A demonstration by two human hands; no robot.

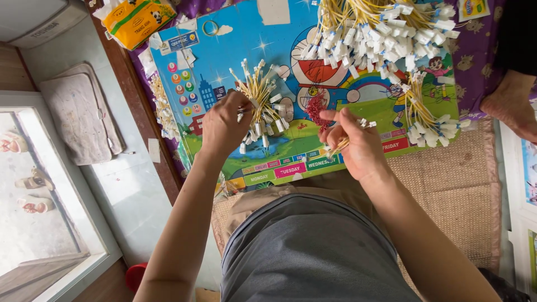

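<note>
My left hand [224, 124] is closed on the tied middle of a fanned bundle of yellow wires with white end plugs [260, 100], just above a colourful cartoon board [235, 50]. My right hand [353, 140] pinches a few loose yellow wires with white plugs [366, 123] over the board's near edge. A small heap of red ties [316, 109] lies on the board between my hands. A big pile of the same wires [380, 31] covers the board's far right, and a tied bundle [425, 120] lies to the right of my right hand.
Another person's hand [512, 106] rests at the right edge on purple cloth. A woven mat [458, 184] lies under the board. A tissue pack [137, 19] sits at top left, loose white plugs [163, 109] along the board's left side, folded cloth [81, 114] on the floor.
</note>
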